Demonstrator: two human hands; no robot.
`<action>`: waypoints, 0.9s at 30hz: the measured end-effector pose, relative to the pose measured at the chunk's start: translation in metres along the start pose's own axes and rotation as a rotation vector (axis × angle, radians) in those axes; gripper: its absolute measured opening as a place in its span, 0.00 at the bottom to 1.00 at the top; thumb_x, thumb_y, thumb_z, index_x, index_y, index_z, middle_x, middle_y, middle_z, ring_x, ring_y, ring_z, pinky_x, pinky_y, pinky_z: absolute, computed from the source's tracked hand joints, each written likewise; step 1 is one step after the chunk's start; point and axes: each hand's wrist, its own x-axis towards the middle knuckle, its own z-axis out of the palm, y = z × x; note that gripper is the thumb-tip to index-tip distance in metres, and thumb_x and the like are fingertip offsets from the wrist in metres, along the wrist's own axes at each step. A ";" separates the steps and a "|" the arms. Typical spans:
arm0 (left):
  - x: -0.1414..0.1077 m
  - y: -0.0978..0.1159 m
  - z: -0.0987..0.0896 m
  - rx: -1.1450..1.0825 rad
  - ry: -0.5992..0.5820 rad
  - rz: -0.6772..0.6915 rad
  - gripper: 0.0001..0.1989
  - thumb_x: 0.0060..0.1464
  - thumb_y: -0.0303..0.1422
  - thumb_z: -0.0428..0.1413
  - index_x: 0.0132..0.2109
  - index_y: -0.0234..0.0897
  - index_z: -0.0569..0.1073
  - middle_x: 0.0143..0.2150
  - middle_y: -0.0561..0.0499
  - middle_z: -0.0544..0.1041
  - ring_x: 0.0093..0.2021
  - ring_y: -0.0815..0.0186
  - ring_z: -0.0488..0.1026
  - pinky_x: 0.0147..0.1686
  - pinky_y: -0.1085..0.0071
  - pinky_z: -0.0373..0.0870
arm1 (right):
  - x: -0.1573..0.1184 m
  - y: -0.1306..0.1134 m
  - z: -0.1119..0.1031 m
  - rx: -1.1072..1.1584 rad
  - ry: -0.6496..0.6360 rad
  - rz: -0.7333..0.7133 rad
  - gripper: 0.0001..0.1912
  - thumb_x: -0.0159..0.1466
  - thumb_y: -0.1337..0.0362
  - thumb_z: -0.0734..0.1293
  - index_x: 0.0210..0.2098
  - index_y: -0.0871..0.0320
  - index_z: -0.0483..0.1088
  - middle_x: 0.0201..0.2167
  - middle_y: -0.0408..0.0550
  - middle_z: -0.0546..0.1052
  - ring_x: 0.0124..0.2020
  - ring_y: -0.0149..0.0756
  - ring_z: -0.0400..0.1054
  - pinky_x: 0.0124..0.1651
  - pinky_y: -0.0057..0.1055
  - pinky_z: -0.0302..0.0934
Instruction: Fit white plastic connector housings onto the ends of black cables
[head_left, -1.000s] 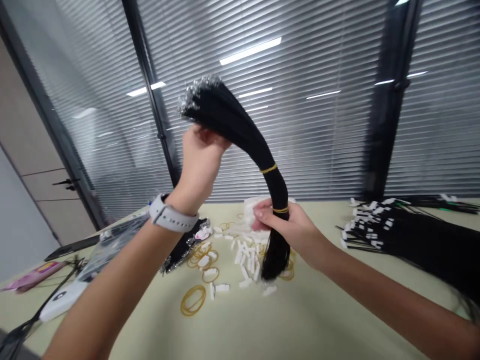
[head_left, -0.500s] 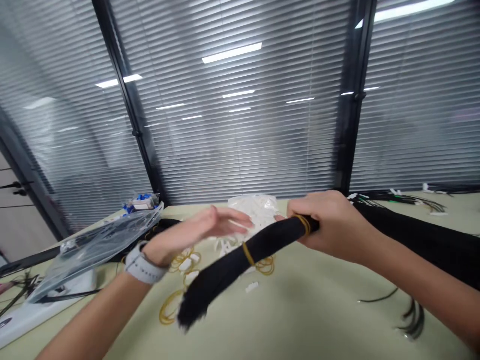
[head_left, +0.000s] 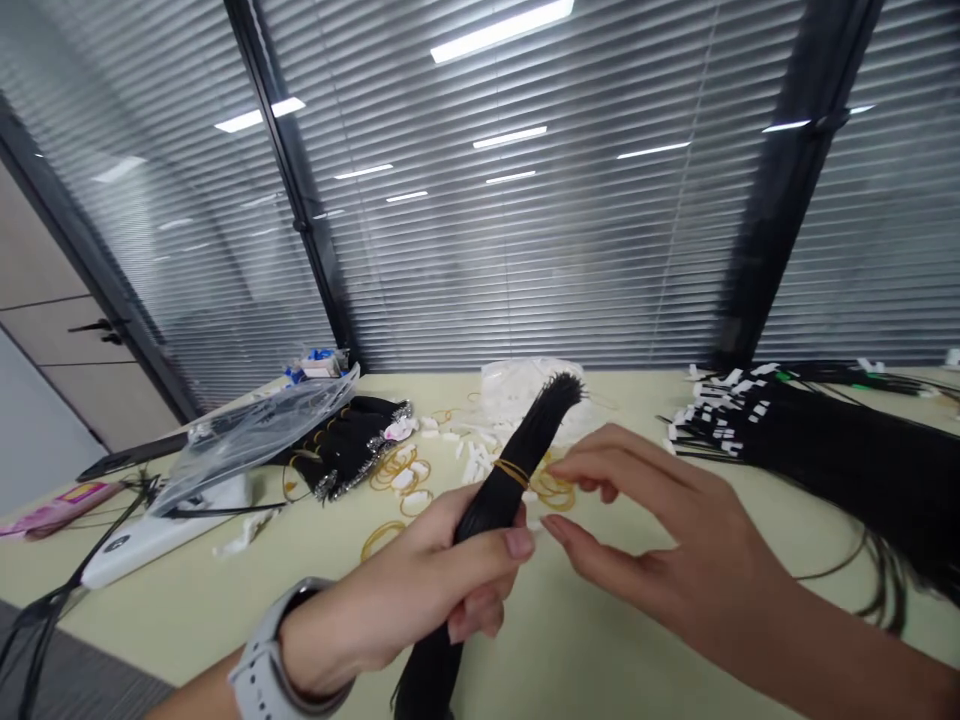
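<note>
My left hand (head_left: 439, 575) is wrapped round the middle of a bundle of thin black wires (head_left: 538, 425). The bundle tilts up to the right, and its cut ends fan out at the top. Above my thumb, a yellow rubber band (head_left: 513, 471) circles it. My right hand (head_left: 667, 530) is just right of the bundle, its thumb and fingers apart and nothing visible between them. Loose yellow rubber bands (head_left: 555, 488) lie on the table behind those fingertips. Small white connectors (head_left: 478, 464) are scattered beyond the bundle.
Many black wires with white connector ends (head_left: 840, 430) lie at the right. At the left are banded black wire bundles (head_left: 341, 440), a clear plastic bag (head_left: 255, 430), a white power strip (head_left: 161, 540) and a pink packet (head_left: 64, 508). A clear bag of white parts (head_left: 506, 385) sits at the back.
The wire bundle has passed from my right hand to my left and now points up to the right. My right hand has let go. One rubber band shows on it instead of bands at two places.
</note>
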 end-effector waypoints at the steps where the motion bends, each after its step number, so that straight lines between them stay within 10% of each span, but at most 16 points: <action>1: -0.002 -0.001 0.001 0.028 0.009 0.009 0.09 0.51 0.36 0.52 0.31 0.34 0.60 0.13 0.64 0.57 0.13 0.82 0.53 0.21 0.81 0.58 | -0.002 -0.004 0.005 0.030 -0.022 0.022 0.06 0.57 0.70 0.63 0.36 0.60 0.65 0.32 0.42 0.68 0.35 0.20 0.62 0.38 0.17 0.59; 27: -0.019 -0.047 0.042 -0.534 -0.197 -0.102 0.24 0.37 0.43 0.61 0.30 0.39 0.53 0.11 0.66 0.55 0.11 0.82 0.47 0.12 0.84 0.42 | -0.008 -0.004 0.018 0.163 -0.105 0.037 0.06 0.56 0.74 0.59 0.25 0.61 0.56 0.23 0.40 0.62 0.26 0.21 0.54 0.28 0.19 0.52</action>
